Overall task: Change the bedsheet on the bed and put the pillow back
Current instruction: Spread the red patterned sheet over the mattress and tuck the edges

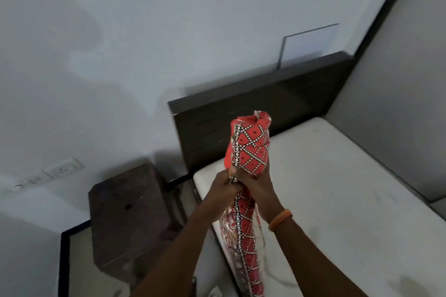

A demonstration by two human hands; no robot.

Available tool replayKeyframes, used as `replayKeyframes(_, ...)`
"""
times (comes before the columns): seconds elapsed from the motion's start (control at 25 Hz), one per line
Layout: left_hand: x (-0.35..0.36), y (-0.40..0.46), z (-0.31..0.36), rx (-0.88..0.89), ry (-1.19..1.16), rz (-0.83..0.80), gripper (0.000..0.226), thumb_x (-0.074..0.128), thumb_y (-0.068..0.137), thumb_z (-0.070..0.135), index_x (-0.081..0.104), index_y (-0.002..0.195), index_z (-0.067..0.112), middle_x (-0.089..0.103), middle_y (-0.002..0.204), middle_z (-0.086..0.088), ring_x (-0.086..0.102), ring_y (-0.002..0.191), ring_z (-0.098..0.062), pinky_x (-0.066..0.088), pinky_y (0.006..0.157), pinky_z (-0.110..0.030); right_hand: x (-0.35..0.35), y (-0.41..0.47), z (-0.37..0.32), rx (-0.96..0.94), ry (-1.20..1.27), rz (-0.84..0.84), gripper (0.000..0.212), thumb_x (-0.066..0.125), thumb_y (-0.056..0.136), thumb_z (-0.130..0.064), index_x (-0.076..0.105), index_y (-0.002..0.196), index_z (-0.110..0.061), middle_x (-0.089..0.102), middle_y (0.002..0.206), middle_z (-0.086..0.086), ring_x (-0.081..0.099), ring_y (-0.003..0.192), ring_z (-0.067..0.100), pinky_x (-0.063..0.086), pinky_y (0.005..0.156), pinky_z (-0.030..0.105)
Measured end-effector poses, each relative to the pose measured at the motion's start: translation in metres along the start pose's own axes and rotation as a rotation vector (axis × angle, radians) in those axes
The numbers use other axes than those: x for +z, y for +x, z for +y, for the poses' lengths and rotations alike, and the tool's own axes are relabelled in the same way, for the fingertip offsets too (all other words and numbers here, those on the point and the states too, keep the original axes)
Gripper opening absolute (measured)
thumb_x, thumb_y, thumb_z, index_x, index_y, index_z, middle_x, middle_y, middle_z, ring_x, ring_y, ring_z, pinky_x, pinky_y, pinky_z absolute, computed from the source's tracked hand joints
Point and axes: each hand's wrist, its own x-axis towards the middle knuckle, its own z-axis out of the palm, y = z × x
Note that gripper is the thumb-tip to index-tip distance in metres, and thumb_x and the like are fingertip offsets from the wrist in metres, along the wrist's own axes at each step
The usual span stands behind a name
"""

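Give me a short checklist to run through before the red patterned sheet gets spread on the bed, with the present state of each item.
1. Both hands hold the sheet: ok. The left hand and the right hand grip the bundled red sheet together.
2. Mattress bare: ok, no old sheet shows on the part in view.
3. Sheet unfolded: not ok, it is bunched.
4. Sheet clear of the headboard: ok.
5. Pillow within reach: cannot tell, none in view.
6. Wooden stool out of the way: ok, it stands beside the bed.
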Motion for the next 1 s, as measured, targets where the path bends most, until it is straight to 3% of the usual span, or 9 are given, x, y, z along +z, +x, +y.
replayKeyframes(0.2,0.128,-0.011,0.033,-0.096,-0.096,-0.411,0.049,0.056,0.075,-0.002,0.062,0.124,0.001,0.067,0.117,-0.022,0.062,0.111,-0.041,0.047,0.101,-0.051,-0.153,-0.069,-0.053,-0.088,0.238,0.165,0.036,0.062,0.079,-0.019,0.069,0.112,-0.007,0.072,0.108,0.017,0.067,0.104,0.037,0.053,0.094,0.051)
replayKeyframes(0.32,0.156,0.005,0.054,0.19,0.297,-0.188,0.045,0.078,0.077,0.003,0.064,0.118,0.016,0.063,0.114,0.005,0.064,0.107,-0.017,0.053,0.089,-0.032,-0.22,-0.096,-0.076,-0.031,0.632,0.166,0.04,0.039,0.083,-0.006,0.075,0.101,-0.002,0.07,0.107,0.024,0.068,0.097,0.043,0.057,0.084,0.054)
replayKeyframes(0.4,0.164,0.025,0.066,0.215,0.294,-0.074,0.086,0.095,0.06,0.015,0.048,0.131,0.021,0.05,0.129,0.012,0.056,0.114,-0.004,0.051,0.096,-0.031,-0.261,-0.107,-0.088,0.033,0.723,0.14,0.047,0.034,0.079,-0.008,0.076,0.1,-0.003,0.07,0.107,0.023,0.069,0.093,0.04,0.059,0.076,0.049)
replayKeyframes(0.48,0.172,0.041,0.069,0.104,0.088,-0.277,0.125,0.1,0.046,0.027,0.028,0.148,0.024,0.045,0.146,-0.003,0.054,0.126,-0.022,0.049,0.102,-0.047,-0.29,-0.116,-0.096,0.024,0.736,0.107,0.052,0.042,0.069,-0.012,0.072,0.11,-0.001,0.068,0.113,0.022,0.067,0.098,0.04,0.056,0.085,0.05)
replayKeyframes(0.52,0.179,0.044,0.065,0.037,-0.042,-0.44,0.126,0.101,0.045,0.03,0.03,0.149,0.021,0.049,0.146,-0.011,0.055,0.126,-0.03,0.05,0.1,-0.05,-0.302,-0.119,-0.097,-0.006,0.733,0.102,0.054,0.05,0.062,-0.013,0.071,0.11,0.0,0.068,0.113,0.022,0.067,0.098,0.04,0.055,0.087,0.05)
replayKeyframes(0.64,0.197,0.04,0.049,-0.18,-0.193,-0.695,0.1,0.099,0.04,0.042,0.063,0.129,0.016,0.062,0.132,-0.017,0.063,0.117,-0.033,0.054,0.095,-0.048,-0.321,-0.128,-0.106,-0.117,0.702,0.103,0.058,0.077,0.038,-0.015,0.078,0.094,-0.003,0.073,0.101,0.017,0.071,0.087,0.034,0.06,0.074,0.044)
replayKeyframes(0.8,0.216,0.035,0.046,-0.31,-0.248,-0.744,0.081,0.1,0.03,0.043,0.077,0.099,0.008,0.074,0.099,-0.019,0.073,0.089,-0.027,0.06,0.079,-0.04,-0.34,-0.141,-0.117,-0.254,0.705,0.199,0.061,0.092,0.014,-0.027,0.08,0.071,-0.008,0.075,0.08,0.009,0.073,0.068,0.025,0.06,0.056,0.034)
replayKeyframes(0.88,0.224,0.034,0.046,-0.379,-0.366,-0.695,0.057,0.101,0.032,0.031,0.078,0.076,0.004,0.072,0.072,-0.014,0.072,0.064,-0.023,0.06,0.059,-0.033,-0.351,-0.141,-0.119,-0.286,0.59,0.276,0.045,0.09,0.03,-0.031,0.079,0.068,-0.01,0.075,0.076,0.008,0.073,0.066,0.024,0.06,0.055,0.032)
replayKeyframes(1.0,0.234,0.026,0.055,-0.449,-0.316,-0.625,0.018,0.082,0.066,0.018,0.068,0.065,0.006,0.063,0.062,-0.009,0.061,0.051,-0.019,0.055,0.054,-0.027,-0.368,-0.122,-0.105,-0.117,0.317,0.593,0.031,0.05,0.082,-0.023,0.074,0.09,-0.006,0.074,0.085,0.014,0.07,0.08,0.033,0.06,0.072,0.04)
